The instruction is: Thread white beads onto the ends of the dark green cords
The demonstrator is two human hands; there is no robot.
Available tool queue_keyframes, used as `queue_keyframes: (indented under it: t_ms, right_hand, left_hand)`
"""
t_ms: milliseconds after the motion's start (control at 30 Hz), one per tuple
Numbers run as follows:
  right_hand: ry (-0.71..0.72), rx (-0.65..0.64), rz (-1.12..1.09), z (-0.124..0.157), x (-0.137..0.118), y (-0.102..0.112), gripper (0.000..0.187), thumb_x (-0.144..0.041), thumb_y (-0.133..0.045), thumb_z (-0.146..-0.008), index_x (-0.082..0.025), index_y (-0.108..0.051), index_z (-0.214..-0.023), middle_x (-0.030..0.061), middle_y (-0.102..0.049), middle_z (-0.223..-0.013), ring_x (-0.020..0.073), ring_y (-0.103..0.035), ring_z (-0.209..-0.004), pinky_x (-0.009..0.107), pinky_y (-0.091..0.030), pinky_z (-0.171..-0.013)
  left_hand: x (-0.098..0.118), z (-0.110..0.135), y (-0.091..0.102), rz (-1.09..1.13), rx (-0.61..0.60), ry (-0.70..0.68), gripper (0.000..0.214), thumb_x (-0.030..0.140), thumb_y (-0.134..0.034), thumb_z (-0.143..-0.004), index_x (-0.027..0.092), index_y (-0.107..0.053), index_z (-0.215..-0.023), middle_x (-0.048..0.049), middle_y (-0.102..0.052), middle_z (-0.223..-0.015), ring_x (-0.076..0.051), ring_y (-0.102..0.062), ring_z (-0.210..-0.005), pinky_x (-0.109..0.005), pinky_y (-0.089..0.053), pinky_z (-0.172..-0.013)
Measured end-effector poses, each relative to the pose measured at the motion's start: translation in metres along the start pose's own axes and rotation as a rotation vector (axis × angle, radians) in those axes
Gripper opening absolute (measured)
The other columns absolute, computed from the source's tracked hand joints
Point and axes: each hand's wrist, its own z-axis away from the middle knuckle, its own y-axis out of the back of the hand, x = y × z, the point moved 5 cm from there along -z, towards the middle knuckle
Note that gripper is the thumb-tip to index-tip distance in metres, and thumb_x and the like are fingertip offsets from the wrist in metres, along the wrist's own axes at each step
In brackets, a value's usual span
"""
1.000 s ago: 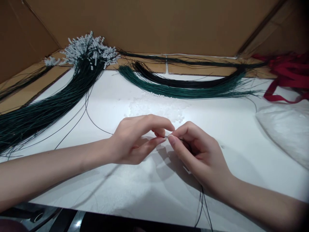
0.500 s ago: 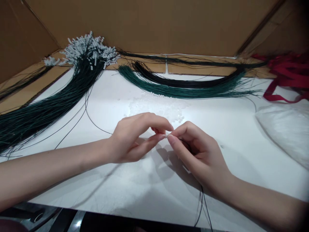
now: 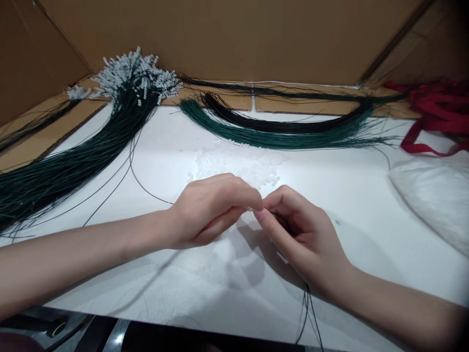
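Observation:
My right hand [image 3: 306,232] is closed in a pinch on thin dark wires [image 3: 308,313], whose lengths hang below it past the table's front edge. The fingertips of my left hand [image 3: 216,212] press together against those of the right. A small white bead [image 3: 250,209] barely shows at the left fingertips; the fingers hide most of it. Just beyond the hands, loose white beads [image 3: 238,164] lie scattered on the white tabletop [image 3: 176,288].
At left lies a thick bundle of dark green wires [image 3: 91,144] with white beaded tips [image 3: 135,73]. Green wires [image 3: 278,139] and black wires [image 3: 271,124] curve along the back. Red ribbon [image 3: 436,112] and a clear plastic bag [image 3: 436,195] sit at right. Cardboard walls [image 3: 234,39] stand behind.
My left index finger has come down, closing the gap between it and the thumb at the bead. The right hand is almost unmoved, still pinching the wires.

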Motion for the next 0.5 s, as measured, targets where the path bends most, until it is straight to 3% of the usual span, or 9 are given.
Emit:
queue_keyframes:
  t_ms: [300, 500]
  right_hand:
    - [0.001, -0.005, -0.004, -0.0014, -0.0006, -0.0005, 0.014, -0.026, -0.053, -0.096, -0.021, -0.053, -0.083, -0.0013, -0.051, -0.065, 0.0121, -0.044, -0.058, 0.028, -0.031, -0.048]
    - [0.001, -0.006, -0.005, -0.0012, 0.0000, -0.0011, 0.014, -0.025, -0.053, -0.096, -0.021, -0.053, -0.083, 0.0003, -0.055, -0.067, 0.0129, -0.048, -0.061, 0.027, -0.032, -0.049]
  left_hand:
    - [0.0014, 0.0003, -0.0012, 0.010, -0.003, -0.055, 0.025, -0.003, -0.051, -0.086, 0.014, -0.055, -0.104, -0.0055, -0.066, -0.086, -0.011, -0.060, -0.076, -0.024, -0.054, -0.070]
    - [0.0017, -0.0018, -0.0016, -0.018, -0.052, 0.026, 0.019, -0.006, -0.053, -0.084, 0.012, -0.060, -0.085, -0.0049, -0.067, -0.084, -0.008, -0.059, -0.076, -0.017, -0.051, -0.067]
